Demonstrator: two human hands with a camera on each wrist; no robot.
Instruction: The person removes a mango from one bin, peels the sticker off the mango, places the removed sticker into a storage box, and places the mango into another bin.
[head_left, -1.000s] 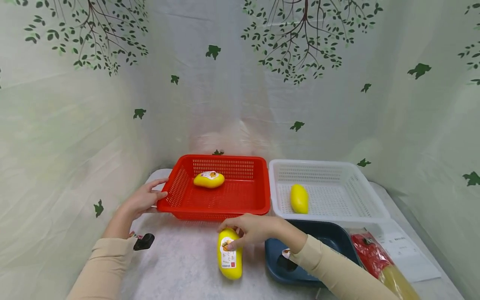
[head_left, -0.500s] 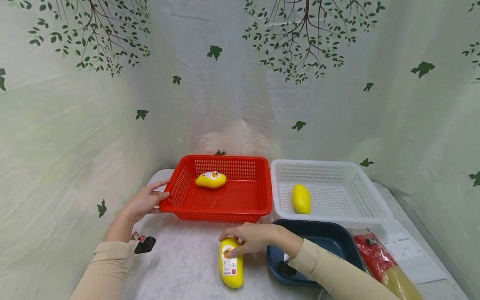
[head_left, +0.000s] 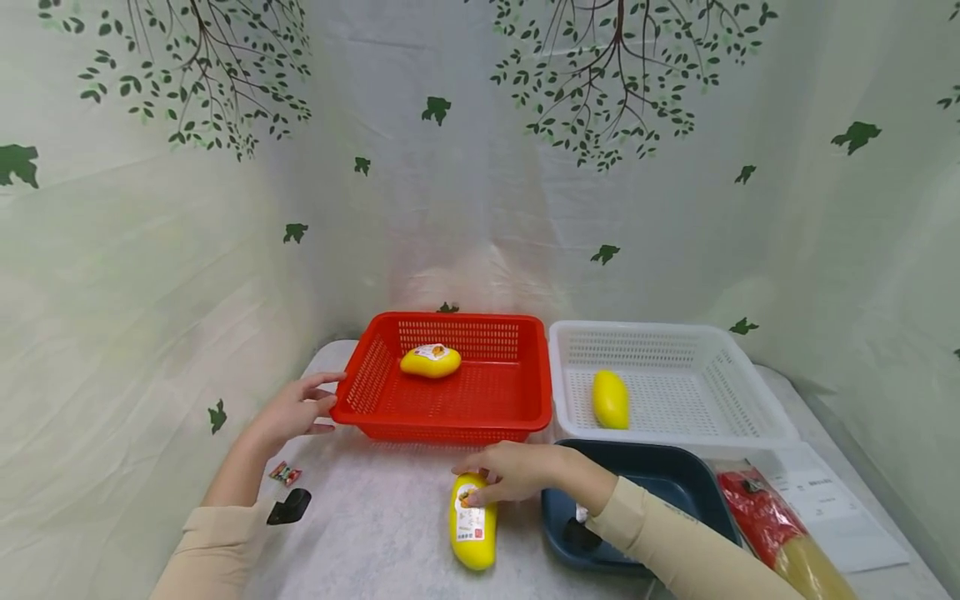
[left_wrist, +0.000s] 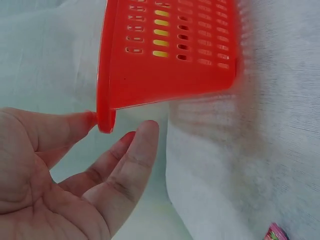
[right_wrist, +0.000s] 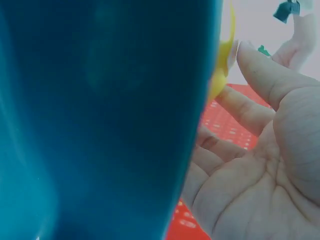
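A yellow mango (head_left: 474, 533) with a white label lies on the grey table between the red basket (head_left: 442, 425) and the dark blue tray (head_left: 660, 479). My right hand (head_left: 506, 475) holds its far end, thumb on the label and fingers curled over the top. In the right wrist view the mango (right_wrist: 220, 75) shows past the tray wall (right_wrist: 100, 120) beside my right hand (right_wrist: 260, 165). My left hand (head_left: 296, 410) is at the red basket's left front corner. In the left wrist view my left hand (left_wrist: 75, 170) has straight fingers, the thumb tip at the basket rim (left_wrist: 165, 65).
A labelled mango (head_left: 431, 361) lies in the red basket and a plain mango (head_left: 611, 399) in the white basket (head_left: 675, 433). A red and yellow packet (head_left: 757, 508) and a paper sheet (head_left: 825, 500) lie right. A small black object (head_left: 291, 506) and a sweet wrapper (head_left: 285, 474) lie left.
The head view has shifted a little. Both hands stay in place, the right on the mango, the left at the basket corner with its fingers slightly looser.
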